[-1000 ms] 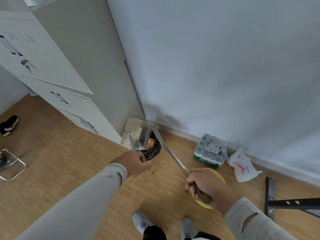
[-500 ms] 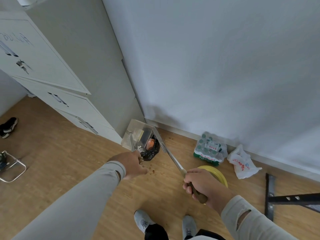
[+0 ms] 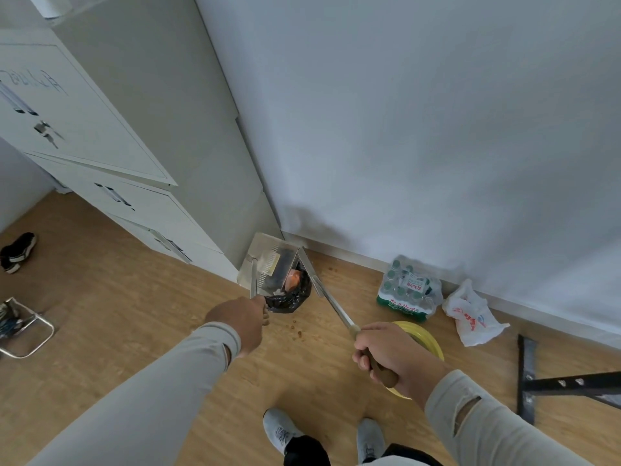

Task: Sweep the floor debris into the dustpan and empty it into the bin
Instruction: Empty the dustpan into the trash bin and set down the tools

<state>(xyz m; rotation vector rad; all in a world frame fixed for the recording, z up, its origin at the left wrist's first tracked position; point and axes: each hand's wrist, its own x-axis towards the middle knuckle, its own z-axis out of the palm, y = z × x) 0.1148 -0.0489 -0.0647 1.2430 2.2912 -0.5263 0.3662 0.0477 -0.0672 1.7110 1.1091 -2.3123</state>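
A silver metal dustpan (image 3: 267,260) is tilted over the small bin lined with a black bag (image 3: 290,297), in the corner between cabinet and wall. My left hand (image 3: 240,319) grips the dustpan's metal handle (image 3: 253,279). My right hand (image 3: 386,351) grips the brown grip of the broom's long metal handle (image 3: 331,306), which runs up to the bin's far side; the broom head is hidden. Orange and white rubbish lies in the bin. Small brown crumbs (image 3: 297,331) dot the wood floor just in front of the bin.
A white cabinet (image 3: 141,156) stands at left, a white wall behind. A shrink-wrapped pack of bottles (image 3: 408,289), a white plastic bag (image 3: 470,314) and a yellow basin (image 3: 421,334) lie to the right. A black metal frame (image 3: 537,381), a folding stool (image 3: 23,327) and a shoe (image 3: 18,252) are also on the floor.
Both hands hold their handles as before. The view has drifted slightly; the dustpan stays tilted over the bin.
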